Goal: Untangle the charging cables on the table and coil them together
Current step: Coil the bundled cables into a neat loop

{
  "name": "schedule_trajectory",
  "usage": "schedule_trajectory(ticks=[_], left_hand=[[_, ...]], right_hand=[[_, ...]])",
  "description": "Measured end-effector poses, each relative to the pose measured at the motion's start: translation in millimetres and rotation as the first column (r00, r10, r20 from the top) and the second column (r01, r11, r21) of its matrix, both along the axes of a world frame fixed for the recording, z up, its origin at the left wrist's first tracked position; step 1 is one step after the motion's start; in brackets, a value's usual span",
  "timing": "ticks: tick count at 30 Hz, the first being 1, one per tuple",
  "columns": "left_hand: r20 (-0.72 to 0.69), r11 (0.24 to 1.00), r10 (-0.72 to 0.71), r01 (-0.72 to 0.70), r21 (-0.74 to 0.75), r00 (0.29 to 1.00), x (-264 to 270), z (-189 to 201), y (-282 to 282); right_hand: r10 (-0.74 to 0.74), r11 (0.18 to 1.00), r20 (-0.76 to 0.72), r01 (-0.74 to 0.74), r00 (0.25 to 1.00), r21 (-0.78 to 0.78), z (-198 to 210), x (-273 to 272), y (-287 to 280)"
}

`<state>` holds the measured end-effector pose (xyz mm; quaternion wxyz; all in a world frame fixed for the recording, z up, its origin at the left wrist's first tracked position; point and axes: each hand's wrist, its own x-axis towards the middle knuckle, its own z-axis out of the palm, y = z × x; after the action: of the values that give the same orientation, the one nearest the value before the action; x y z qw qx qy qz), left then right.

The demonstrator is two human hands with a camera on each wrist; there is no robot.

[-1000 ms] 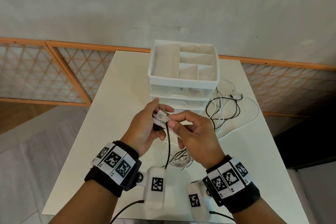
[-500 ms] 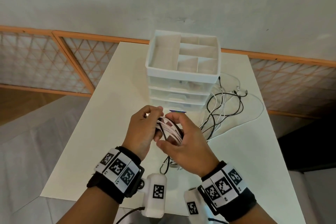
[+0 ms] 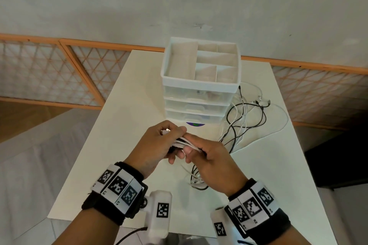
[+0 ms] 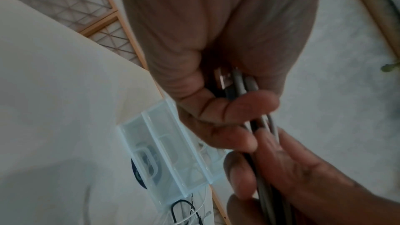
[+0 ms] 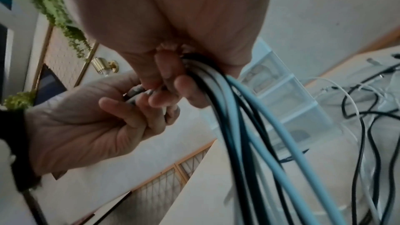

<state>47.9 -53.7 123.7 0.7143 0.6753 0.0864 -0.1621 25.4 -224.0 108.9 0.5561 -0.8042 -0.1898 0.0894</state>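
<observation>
Low in the middle of the head view, both hands meet over the white rectangular table (image 3: 123,105). The left hand (image 3: 153,145) is clenched around the plug ends of a bundle of thin white and black charging cables (image 3: 184,143); a small metal connector (image 3: 165,131) pokes out above its curled fingers. The right hand (image 3: 211,161) grasps the same bundle just beside it, thumb and fingers wrapped around the strands. From the right wrist view, the cables (image 5: 249,126) hang down out of that fist in loose loops. The rest of the tangle trails across the tabletop toward the right of the frame, ending beside a white plastic drawer organiser (image 3: 201,85) with an open compartment tray on top, standing at the upper centre.
</observation>
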Motion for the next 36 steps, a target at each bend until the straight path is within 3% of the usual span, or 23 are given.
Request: schedule_trajectory(ticks=[3,5,9,12,14,16,18,19,22,26,31,34,36], left_hand=[[0.012,0.996,-0.082,0.082,0.046,0.997,-1.7,-1.2,12.7],[0.038,0.999,-0.034,0.032,0.042,0.999,-6.2,-2.3,18.9],[0.043,0.980,0.196,-0.197,0.011,0.980,-8.1,-8.4,34.6],[-0.045,0.992,0.126,-0.127,-0.018,0.991,-6.9,-12.8,57.0],[-0.087,0.990,0.024,-0.012,0.139,0.996,-2.8,-15.3,74.3],[0.067,0.922,-0.004,-0.022,0.386,0.998,3.6,-6.5,86.5],[0.277,0.900,-0.105,-0.027,0.436,0.955,8.3,13.9,85.6],[0.320,0.895,-0.217,0.057,0.443,0.922,9.7,22.4,80.2],[0.200,0.761,-0.531,0.360,0.540,0.823,2.9,35.0,58.7],[0.149,0.729,-0.517,0.343,0.592,0.843,2.0,41.3,49.0],[0.107,0.677,-0.525,0.337,0.655,0.844,11.6,49.8,58.7],[0.076,0.680,-0.544,0.386,0.624,0.836,18.3,57.0,65.2],[0.076,0.742,-0.511,0.394,0.543,0.856,21.7,60.0,68.5]], right_hand=[[0.035,0.996,0.030,-0.032,0.999,-0.079,4.4,-0.3,8.3],[-0.001,0.997,-0.001,0.001,1.000,-0.079,3.5,-0.2,16.7],[-0.156,0.988,-0.206,0.149,0.966,-0.049,-4.0,-2.4,27.6],[-0.199,0.978,-0.288,0.173,0.937,-0.114,-4.5,-4.8,26.9],[-0.204,0.971,-0.237,0.165,0.950,-0.176,1.7,-6.8,30.5],[-0.171,0.954,-0.168,0.121,0.971,-0.273,7.3,-7.2,36.1],[-0.113,0.935,-0.119,0.065,0.986,-0.349,13.8,-8.3,47.2],[-0.078,0.933,-0.096,0.039,0.992,-0.357,16.8,-8.8,52.4],[-0.016,0.961,-0.028,0.008,0.999,-0.275,32.8,-8.7,64.5],[-0.085,0.973,0.139,0.112,0.987,-0.200,43.5,-6.9,61.1],[-0.053,0.931,0.395,0.189,0.917,-0.313,42.0,-6.6,42.0],[-0.047,0.854,0.428,0.259,0.902,-0.452,38.6,-6.1,18.6],[-0.046,0.857,0.379,0.232,0.924,-0.461,33.1,-7.1,4.6]])
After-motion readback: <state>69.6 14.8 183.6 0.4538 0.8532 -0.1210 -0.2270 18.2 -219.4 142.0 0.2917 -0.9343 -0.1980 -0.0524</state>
